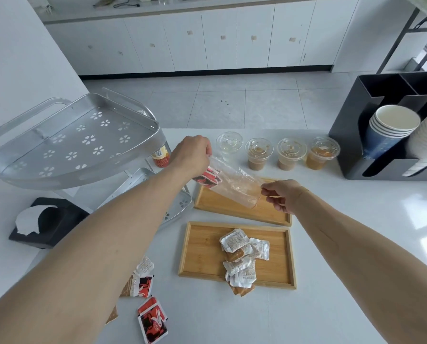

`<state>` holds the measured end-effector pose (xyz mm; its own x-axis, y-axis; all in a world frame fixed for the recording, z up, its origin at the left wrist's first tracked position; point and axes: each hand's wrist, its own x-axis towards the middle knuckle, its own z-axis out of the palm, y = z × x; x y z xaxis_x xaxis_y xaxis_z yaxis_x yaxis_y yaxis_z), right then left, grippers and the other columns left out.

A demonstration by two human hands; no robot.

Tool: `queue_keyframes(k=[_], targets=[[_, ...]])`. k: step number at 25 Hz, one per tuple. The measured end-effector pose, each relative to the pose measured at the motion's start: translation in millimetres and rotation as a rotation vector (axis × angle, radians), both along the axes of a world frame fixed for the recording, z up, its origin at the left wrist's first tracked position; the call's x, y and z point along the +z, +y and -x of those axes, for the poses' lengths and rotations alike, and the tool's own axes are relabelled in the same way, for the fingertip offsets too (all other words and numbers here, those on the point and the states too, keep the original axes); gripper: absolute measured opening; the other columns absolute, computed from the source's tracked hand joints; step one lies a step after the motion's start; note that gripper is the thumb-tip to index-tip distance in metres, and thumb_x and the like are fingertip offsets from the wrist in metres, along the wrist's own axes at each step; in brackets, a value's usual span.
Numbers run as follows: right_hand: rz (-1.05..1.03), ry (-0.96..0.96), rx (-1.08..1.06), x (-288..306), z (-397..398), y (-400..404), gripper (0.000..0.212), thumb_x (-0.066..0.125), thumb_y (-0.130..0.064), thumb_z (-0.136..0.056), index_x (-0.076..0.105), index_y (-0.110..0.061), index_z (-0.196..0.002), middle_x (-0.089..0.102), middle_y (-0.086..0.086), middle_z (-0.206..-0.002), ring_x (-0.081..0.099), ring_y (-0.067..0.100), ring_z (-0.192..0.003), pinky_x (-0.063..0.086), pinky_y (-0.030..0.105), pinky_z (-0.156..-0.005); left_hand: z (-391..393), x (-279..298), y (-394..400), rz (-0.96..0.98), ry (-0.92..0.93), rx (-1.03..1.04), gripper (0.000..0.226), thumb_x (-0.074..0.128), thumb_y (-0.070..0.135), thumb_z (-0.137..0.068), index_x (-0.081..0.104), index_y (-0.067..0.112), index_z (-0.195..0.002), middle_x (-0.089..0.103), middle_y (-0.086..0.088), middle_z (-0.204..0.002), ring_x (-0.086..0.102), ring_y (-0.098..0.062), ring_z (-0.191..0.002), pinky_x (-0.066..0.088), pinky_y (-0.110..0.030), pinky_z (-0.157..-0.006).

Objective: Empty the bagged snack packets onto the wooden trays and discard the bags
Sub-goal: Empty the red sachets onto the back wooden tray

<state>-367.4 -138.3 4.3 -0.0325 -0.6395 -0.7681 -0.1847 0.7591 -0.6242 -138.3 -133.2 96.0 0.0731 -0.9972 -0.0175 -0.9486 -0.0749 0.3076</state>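
Two hands are on one clear plastic bag [234,186], stretched above the far wooden tray [269,214]. Left hand [192,155] has its fingers clamped on the higher end of the bag, up near the metal rack [78,142]; right hand [283,194] pinches the lower end, fingers closed on the plastic, just above the tray's right half. Red-and-black snack packets [207,178] are bunched inside the bag at the left hand's end, and the rest of the bag looks see-through and slack.

Far tray is bare wood so far. Near wooden tray [232,275] already carries a heap of white-wrapped packets [242,254], so that one looks done. This reads as the second bag in the middle of being emptied, roughly halfway through the job.

Next move, by my reckoning: open whichever end is the mouth, which I cannot tell from here, and tip so the packets slide down onto the far tray without skating over its low rim. Loose red packets [153,319] and others also lie on the desk [331,306] by the left forearm, off any tray. After that, the empty bag needs binning.
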Motion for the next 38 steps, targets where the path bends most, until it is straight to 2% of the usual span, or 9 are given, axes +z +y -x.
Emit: queue_keyframes(k=[5,9,14,18,20,24,29,32,38], targets=[[-0.031,-0.100,-0.063,-5.9,-3.4,-3.0,0.013,0.058,-0.015,-0.094,0.062,-0.014,-0.081,0.066,-0.001,-0.074,0.055,0.012,-0.059,0.035,0.024,-0.052,11.9,16.8,-17.8,-0.063,-0.082,-0.057,0.029,0.053,-0.004,-0.083,0.072,0.017,-0.092,0.071,-0.008,-0.107,0.066,-0.030,-0.097,0.057,-0.041,-0.083],[-0.057,-0.142,-0.067,-10.9,-1.5,-7.9,0.013,0.057,-0.014,-0.093,0.064,-0.013,-0.081,0.066,0.000,-0.073,0.057,0.013,-0.060,0.036,0.023,-0.051,20.7,35.4,-28.0,-0.155,-0.115,-0.106,0.030,0.058,-0.005,-0.080,0.066,0.022,-0.070,0.072,-0.009,-0.095,0.069,-0.031,-0.091,0.059,-0.042,-0.084],[-0.070,-0.195,-0.058,-16.6,-7.9,-9.9,0.018,0.055,-0.013,-0.095,0.062,-0.012,-0.079,0.064,0.001,-0.072,0.057,0.013,-0.061,0.037,0.024,-0.052,34.2,48.5,-34.5,-0.144,-0.149,-0.141,0.023,0.058,-0.003,-0.082,0.070,0.016,-0.080,0.072,-0.010,-0.096,0.071,-0.031,-0.085,0.060,-0.045,-0.080],[-0.080,-0.221,-0.063,-20.2,-9.6,-11.8,0.019,0.055,-0.013,-0.095,0.063,-0.011,-0.078,0.065,0.001,-0.072,0.058,0.013,-0.062,0.038,0.023,-0.052,39.8,50.1,-37.6,-0.145,-0.133,-0.172,0.028,0.059,0.001,-0.084,0.062,0.024,-0.068,0.069,-0.005,-0.088,0.070,-0.029,-0.088,0.059,-0.044,-0.083],[-0.083,-0.230,-0.072,-20.6,-8.6,-13.5,0.021,0.055,-0.013,-0.095,0.064,-0.010,-0.076,0.066,0.000,-0.069,0.058,0.012,-0.061,0.038,0.023,-0.052,38.9,49.9,-40.1,-0.156,-0.123,-0.165,0.031,0.060,0.002,-0.084,0.060,0.027,-0.065,0.070,-0.005,-0.092,0.070,-0.029,-0.088,0.059,-0.044,-0.083],[-0.095,-0.221,-0.067,-21.1,-5.3,-15.3,0.023,0.056,-0.015,-0.094,0.065,-0.011,-0.073,0.065,0.000,-0.072,0.058,0.012,-0.062,0.037,0.022,-0.053,40.5,50.2,-38.2,-0.171,-0.127,-0.155,0.025,0.060,0.002,-0.084,0.064,0.024,-0.073,0.071,-0.007,-0.099,0.070,-0.029,-0.089,0.059,-0.045,-0.084],[-0.060,-0.209,-0.054,-15.7,1.2,-13.6,0.021,0.055,-0.016,-0.095,0.065,-0.012,-0.077,0.067,0.000,-0.072,0.060,0.013,-0.063,0.037,0.023,-0.052,41.7,60.5,-35.6,-0.232,-0.155,-0.162,0.022,0.058,0.000,-0.083,0.067,0.019,-0.078,0.065,0.001,-0.076,0.071,-0.027,-0.088,0.059,-0.045,-0.085],[-0.040,-0.211,-0.046,-8.5,3.0,-10.5,0.019,0.055,-0.016,-0.095,0.065,-0.012,-0.078,0.067,0.000,-0.072,0.060,0.013,-0.063,0.038,0.023,-0.052,41.1,68.2,-30.3,-0.235,-0.168,-0.166,0.022,0.057,-0.001,-0.082,0.069,0.016,-0.079,0.069,-0.003,-0.078,0.072,-0.027,-0.086,0.060,-0.045,-0.085],[0.002,-0.213,-0.040,11.3,2.4,-11.2,0.016,0.057,-0.016,-0.094,0.063,-0.014,-0.079,0.066,0.000,-0.073,0.060,0.013,-0.062,0.038,0.023,-0.051,32.2,87.8,-23.5,-0.187,-0.157,-0.140,0.028,0.057,-0.002,-0.084,0.064,0.021,-0.070,0.058,0.005,-0.068,0.071,-0.029,-0.088,0.060,-0.044,-0.085]])
